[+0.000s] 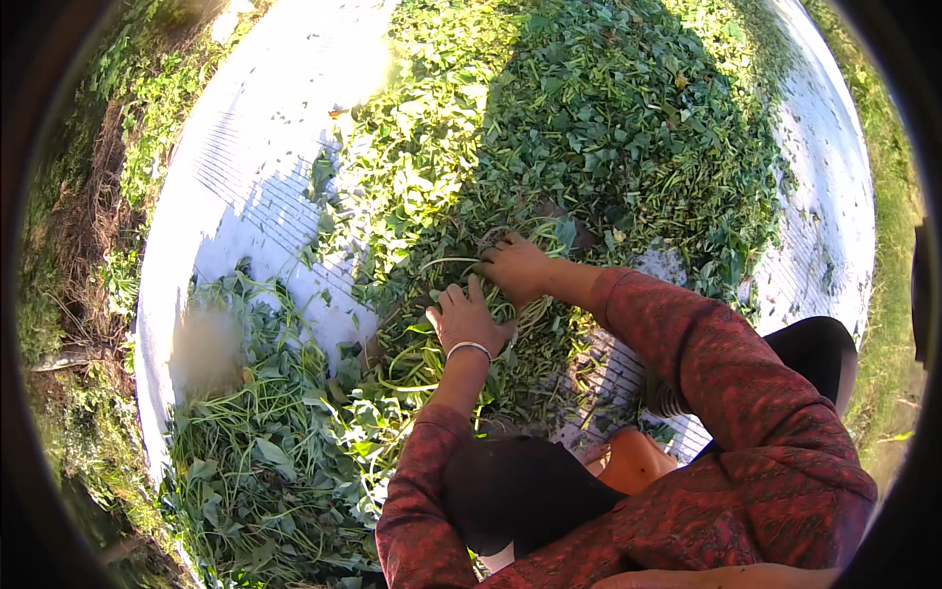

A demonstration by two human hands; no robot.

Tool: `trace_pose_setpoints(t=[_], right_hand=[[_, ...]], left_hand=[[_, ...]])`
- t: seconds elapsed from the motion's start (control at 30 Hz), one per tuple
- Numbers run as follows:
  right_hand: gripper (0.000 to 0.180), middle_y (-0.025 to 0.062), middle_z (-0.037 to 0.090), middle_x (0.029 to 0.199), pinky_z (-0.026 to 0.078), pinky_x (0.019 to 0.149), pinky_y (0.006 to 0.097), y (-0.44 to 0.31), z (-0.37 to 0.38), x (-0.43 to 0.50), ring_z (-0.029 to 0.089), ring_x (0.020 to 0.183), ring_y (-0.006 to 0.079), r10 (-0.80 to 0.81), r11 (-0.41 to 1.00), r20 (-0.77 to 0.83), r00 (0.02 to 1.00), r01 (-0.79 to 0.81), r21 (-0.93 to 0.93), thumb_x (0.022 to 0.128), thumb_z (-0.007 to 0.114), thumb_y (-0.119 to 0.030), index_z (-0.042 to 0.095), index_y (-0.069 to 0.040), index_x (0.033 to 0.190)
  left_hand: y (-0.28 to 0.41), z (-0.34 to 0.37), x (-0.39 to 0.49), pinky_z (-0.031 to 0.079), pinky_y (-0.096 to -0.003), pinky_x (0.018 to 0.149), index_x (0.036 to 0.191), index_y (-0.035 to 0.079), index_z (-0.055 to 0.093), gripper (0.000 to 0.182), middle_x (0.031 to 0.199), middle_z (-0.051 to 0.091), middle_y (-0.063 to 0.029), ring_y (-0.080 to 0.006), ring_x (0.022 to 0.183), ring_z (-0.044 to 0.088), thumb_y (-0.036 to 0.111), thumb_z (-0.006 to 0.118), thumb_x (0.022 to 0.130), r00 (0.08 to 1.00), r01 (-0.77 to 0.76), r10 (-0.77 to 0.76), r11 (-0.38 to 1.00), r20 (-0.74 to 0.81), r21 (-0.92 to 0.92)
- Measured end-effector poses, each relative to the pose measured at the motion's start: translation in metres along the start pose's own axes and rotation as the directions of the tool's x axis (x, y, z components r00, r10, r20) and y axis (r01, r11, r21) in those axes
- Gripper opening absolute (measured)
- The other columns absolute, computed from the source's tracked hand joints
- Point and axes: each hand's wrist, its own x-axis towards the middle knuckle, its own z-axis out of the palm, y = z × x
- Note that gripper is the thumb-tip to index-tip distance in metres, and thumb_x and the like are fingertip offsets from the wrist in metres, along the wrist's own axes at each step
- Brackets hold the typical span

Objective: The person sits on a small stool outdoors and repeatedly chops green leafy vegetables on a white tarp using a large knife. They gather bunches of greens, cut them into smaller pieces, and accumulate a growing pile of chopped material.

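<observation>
My right hand (515, 266) is curled over a bunch of green leafy stems (541, 313), its fingers bent down at the far side. Just nearer to me and to the left, my left hand (465, 320), with a pale bangle (469, 348) at the wrist, has its fingers apart over the same greens. Loose long stems (412, 379) trail out beside it. Under the hands, parts of a dark flat piece (578, 224) show; most of it is hidden by leaves. A small grey-brown clump (497, 235) touches my right fingertips.
Chopped leaves and stems (603, 125) spread widely beyond my hands over a white ribbed sheet (254, 191). Uncut leafy vines (257, 456) lie heaped at the left. My dark-clad knee (526, 486) and an orange object (636, 460) are close by. Grass (894, 331) borders the right side.
</observation>
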Motion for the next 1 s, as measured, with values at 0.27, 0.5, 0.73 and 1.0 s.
trace_pose_setpoints(t=[0.27,0.5,0.73,1.0], right_hand=[[0.084,0.0114,0.052,0.115,0.027,0.101,0.0422,0.003,0.012,-0.012,0.045,0.113,0.0278,-0.024,0.999,-0.128,0.991,0.027,0.02,0.046,0.08,-0.035,0.049,-0.008,0.12],[0.087,0.0149,0.033,0.137,0.016,0.107,0.046,-0.011,0.015,-0.052,0.03,0.128,0.0286,-0.043,0.998,-0.295,0.954,0.054,0.031,0.056,0.075,-0.034,0.038,-0.009,0.13],[0.084,0.0149,0.025,0.142,0.01,0.109,0.0488,0.003,0.007,-0.031,0.024,0.132,0.029,-0.139,0.938,-0.363,0.921,0.005,-0.346,0.061,0.071,-0.037,0.035,-0.014,0.134],[0.077,0.0079,0.057,0.099,0.034,0.089,0.04,0.013,-0.001,-0.005,0.053,0.099,0.0259,-0.15,0.983,-0.133,0.98,0.133,-0.129,0.053,0.076,-0.039,0.05,-0.017,0.122]], left_hand=[[0.004,0.011,0.019,0.033,-0.0441,0.095,0.14,0.007,0.012,0.111,0.129,0.04,-0.0159,-0.0292,0.117,0.044,0.045,0.078,0.059,0.959,0.037,-0.009,0.995,0.282,-0.094],[-0.002,0.014,0.031,0.034,-0.0422,0.095,0.133,0.004,0.025,0.093,0.123,0.048,-0.0158,-0.03,0.108,0.053,0.041,0.074,0.062,0.934,0.059,-0.018,0.993,0.356,-0.105],[-0.009,0.004,0.031,0.033,-0.0443,0.097,0.125,0.001,0.034,0.084,0.115,0.056,-0.0196,-0.0314,0.104,0.057,0.044,0.071,0.062,0.903,0.084,0.003,0.98,0.43,-0.182],[-0.004,0.01,0.013,0.029,-0.0476,0.098,0.132,0.001,0.027,0.1,0.113,0.055,-0.0162,-0.0303,0.104,0.055,0.053,0.073,0.06,0.926,0.093,-0.047,0.99,0.375,-0.106]])
